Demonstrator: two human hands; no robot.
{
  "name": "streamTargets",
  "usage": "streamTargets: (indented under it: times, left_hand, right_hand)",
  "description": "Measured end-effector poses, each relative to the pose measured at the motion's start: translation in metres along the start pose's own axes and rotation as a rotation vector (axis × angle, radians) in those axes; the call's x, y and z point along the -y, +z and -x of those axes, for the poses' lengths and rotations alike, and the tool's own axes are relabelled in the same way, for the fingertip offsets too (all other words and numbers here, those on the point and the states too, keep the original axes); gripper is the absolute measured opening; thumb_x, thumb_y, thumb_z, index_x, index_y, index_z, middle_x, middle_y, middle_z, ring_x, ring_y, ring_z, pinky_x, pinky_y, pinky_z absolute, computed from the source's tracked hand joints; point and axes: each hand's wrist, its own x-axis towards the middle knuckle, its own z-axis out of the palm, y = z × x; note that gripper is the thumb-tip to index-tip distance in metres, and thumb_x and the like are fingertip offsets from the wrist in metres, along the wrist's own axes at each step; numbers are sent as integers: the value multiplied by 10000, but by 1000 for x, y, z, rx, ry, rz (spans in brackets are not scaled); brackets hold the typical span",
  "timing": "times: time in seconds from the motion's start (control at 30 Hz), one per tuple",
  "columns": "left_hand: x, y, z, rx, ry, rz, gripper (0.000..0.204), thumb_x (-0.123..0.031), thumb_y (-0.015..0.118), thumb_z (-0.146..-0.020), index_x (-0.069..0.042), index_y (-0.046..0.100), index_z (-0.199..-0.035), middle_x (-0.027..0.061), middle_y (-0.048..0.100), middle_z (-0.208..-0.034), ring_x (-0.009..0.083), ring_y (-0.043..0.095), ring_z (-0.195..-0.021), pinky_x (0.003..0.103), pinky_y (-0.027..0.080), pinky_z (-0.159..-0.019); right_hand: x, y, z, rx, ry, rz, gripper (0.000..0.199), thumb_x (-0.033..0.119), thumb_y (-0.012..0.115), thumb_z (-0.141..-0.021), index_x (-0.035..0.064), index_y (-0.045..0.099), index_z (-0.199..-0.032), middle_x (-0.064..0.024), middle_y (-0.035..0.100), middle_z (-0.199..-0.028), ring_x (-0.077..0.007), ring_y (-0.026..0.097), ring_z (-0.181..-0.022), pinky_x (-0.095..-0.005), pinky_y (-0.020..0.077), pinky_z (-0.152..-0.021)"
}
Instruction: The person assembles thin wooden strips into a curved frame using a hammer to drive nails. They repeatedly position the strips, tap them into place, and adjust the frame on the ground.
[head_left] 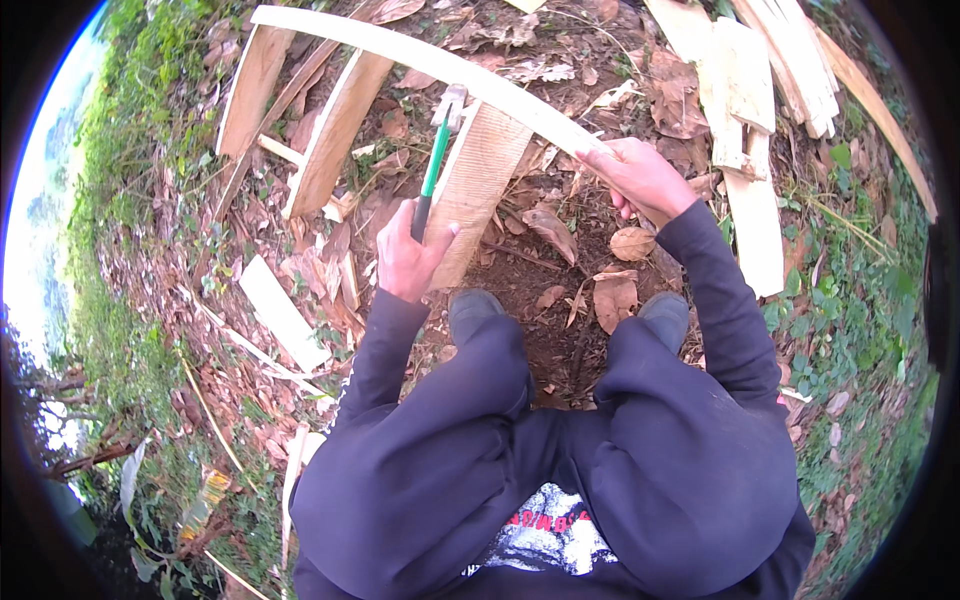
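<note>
My left hand (408,258) grips the dark lower end of a green-handled hammer (437,160); its metal head (451,103) rests against a long pale wooden strip (420,52). The strip runs from the upper left down to the right. My right hand (643,177) holds the strip's near end. Under the hammer a short rough plank (480,180) lies slanted on the ground. I am crouched, with my two dark shoes (475,312) on bare soil just below the plank.
Several wooden boards (330,135) lie at the upper left, and a stack of pale planks (750,120) at the upper right. A loose white offcut (283,312) lies to the left. Dry leaves cover the soil; grass and weeds border both sides.
</note>
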Motion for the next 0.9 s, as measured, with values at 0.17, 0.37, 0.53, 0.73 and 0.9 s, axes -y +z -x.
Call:
streamTargets:
  times: [0.17, 0.37, 0.53, 0.73, 0.9]
  left_hand:
    - [9, -7, 6, 63, -111, 389, 410, -120, 816, -765, -99, 415, -847, 29, 757, -898, 36, 415, -592, 220, 367, -562]
    - [53, 11, 37, 104, -150, 388, 412, -289, 861, -749, -40, 594, -940, -10, 751, -850, 45, 432, -557, 245, 396, -547]
    - [68, 22, 49, 77, -171, 370, 351, -298, 787, -838, -26, 588, -940, 1, 612, -671, 77, 459, -551, 285, 400, -535]
    - [36, -11, 43, 157, -97, 476, 292, -278, 569, -1007, 10, 544, -1044, 148, 542, -632, 280, 562, -545, 403, 423, -562]
    - [25, -6, 39, 180, -101, 314, 366, -333, 664, -954, -1, 537, -1041, 130, 549, -632, 288, 584, -572, 396, 425, -569]
  right_hand:
    - [21, 35, 5, -11, 36, 51, 478, 460, 581, -995, -12, 627, -1050, 17, 506, -572, -63, 538, -450, -234, 469, -402]
    - [15, 63, -1, 10, 52, 8, 435, 433, 563, -1011, 7, 607, -1092, 11, 532, -592, -61, 532, -438, -220, 452, -393]
    - [7, 64, -12, -19, -28, -11, 359, 375, 563, -1021, 36, 609, -1127, -3, 584, -661, -68, 576, -512, -212, 477, -474]
    - [6, 50, -28, 102, -27, -63, 386, 393, 536, -1031, 16, 590, -1096, -34, 618, -669, -97, 612, -522, -220, 496, -478]
    - [5, 35, -17, 133, 7, -89, 418, 418, 548, -1021, 5, 593, -1074, -65, 642, -693, -104, 625, -534, -219, 501, -484]
